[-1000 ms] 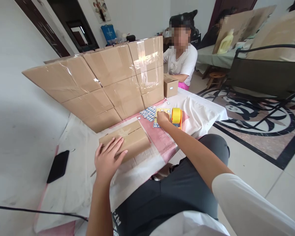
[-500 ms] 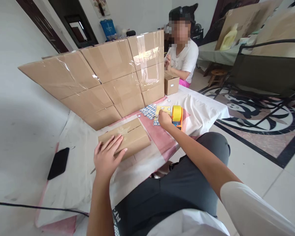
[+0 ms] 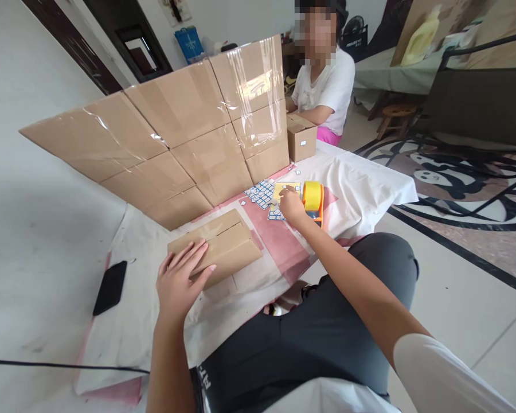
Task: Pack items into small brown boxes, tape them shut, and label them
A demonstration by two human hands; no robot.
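Note:
Flat on the taped top of a closed cardboard box lies my left hand, fingers spread. My right hand is over the blue-and-white sticker sheets and a yellow sheet, with its fingers curled. A small whitish bit shows at its fingertips, too small to name. Just right of that hand stands an orange tape dispenser with a wide yellow roll of tape.
Stacked cardboard boxes form a wall along the table's far side. A small box with a white label stands before a seated person. A black phone lies at left on the white tablecloth.
My right hand's fingers have loosened from a tighter curl over the sheets. My left hand has slid slightly left on the box. The other person's hands have lowered behind the boxes.

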